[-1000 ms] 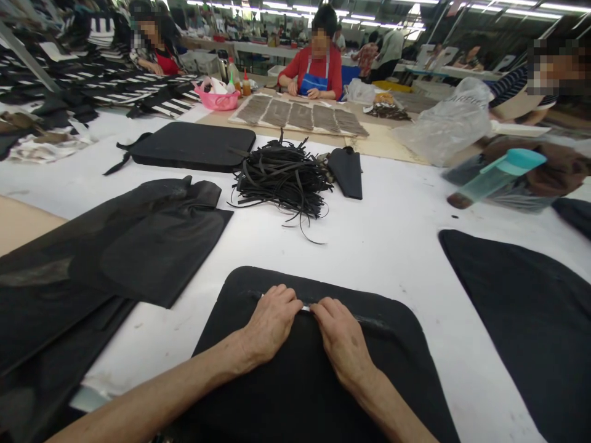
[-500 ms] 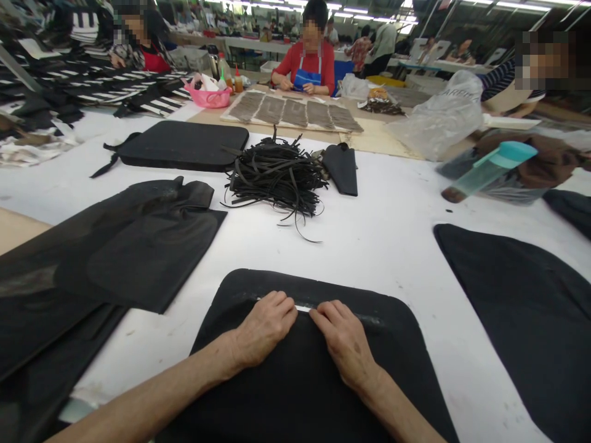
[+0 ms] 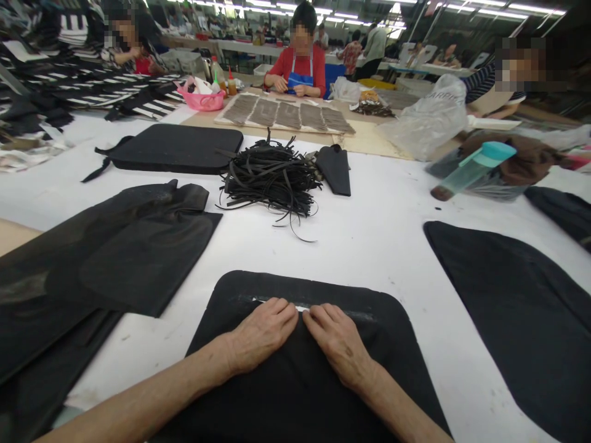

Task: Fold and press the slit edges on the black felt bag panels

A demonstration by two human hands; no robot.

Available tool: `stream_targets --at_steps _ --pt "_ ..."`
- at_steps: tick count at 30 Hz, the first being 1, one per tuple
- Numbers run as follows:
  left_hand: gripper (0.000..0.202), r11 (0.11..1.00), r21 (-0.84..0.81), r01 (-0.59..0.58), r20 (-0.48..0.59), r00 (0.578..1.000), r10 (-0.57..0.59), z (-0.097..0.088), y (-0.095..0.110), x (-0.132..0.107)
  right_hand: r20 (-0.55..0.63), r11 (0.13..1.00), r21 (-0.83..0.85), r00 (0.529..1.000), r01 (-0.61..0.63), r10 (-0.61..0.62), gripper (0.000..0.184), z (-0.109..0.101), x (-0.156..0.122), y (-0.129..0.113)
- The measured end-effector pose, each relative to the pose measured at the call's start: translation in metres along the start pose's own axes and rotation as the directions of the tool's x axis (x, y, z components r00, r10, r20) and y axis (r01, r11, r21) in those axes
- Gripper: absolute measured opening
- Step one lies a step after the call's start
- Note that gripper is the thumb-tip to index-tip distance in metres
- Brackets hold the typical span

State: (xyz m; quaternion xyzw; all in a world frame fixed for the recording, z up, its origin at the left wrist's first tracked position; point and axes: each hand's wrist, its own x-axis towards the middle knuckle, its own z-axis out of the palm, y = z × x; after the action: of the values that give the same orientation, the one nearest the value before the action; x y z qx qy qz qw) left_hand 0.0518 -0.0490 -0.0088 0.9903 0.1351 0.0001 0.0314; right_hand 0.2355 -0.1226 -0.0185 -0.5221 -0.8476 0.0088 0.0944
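A black sheet of material (image 3: 295,394) with rounded far corners lies on the white table in front of me. Across its far part runs a slit (image 3: 302,308), where a strip of white shows. My left hand (image 3: 265,329) is closed, its curled fingertips pinching the sheet at the slit's near edge. Just to its right, my right hand (image 3: 339,341) grips the same edge with bent fingers. Only a small gap parts the two hands. The fingertips are mostly tucked out of sight.
Black pieces (image 3: 133,252) lie to the left, another black panel (image 3: 512,314) to the right. Beyond are a heap of thin black strips (image 3: 272,175), a padded black panel (image 3: 178,147) and a bottle with a turquoise lid (image 3: 475,169). A person in red (image 3: 300,71) sits across the table.
My right hand has come slightly closer to my left, narrowing the gap along the slit. The camera view has shifted a little; the sheet stays in place.
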Motion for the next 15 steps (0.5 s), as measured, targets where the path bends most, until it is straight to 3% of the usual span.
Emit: stream_targets --at_steps 15 --pt "0.039 0.994 0.100 -0.047 0.002 0.999 0.047 -0.002 -0.024 -0.037 0.052 0.977 -0.208 0.998 0.049 -0.039 0.029 -0.022 -0.050 0.037"
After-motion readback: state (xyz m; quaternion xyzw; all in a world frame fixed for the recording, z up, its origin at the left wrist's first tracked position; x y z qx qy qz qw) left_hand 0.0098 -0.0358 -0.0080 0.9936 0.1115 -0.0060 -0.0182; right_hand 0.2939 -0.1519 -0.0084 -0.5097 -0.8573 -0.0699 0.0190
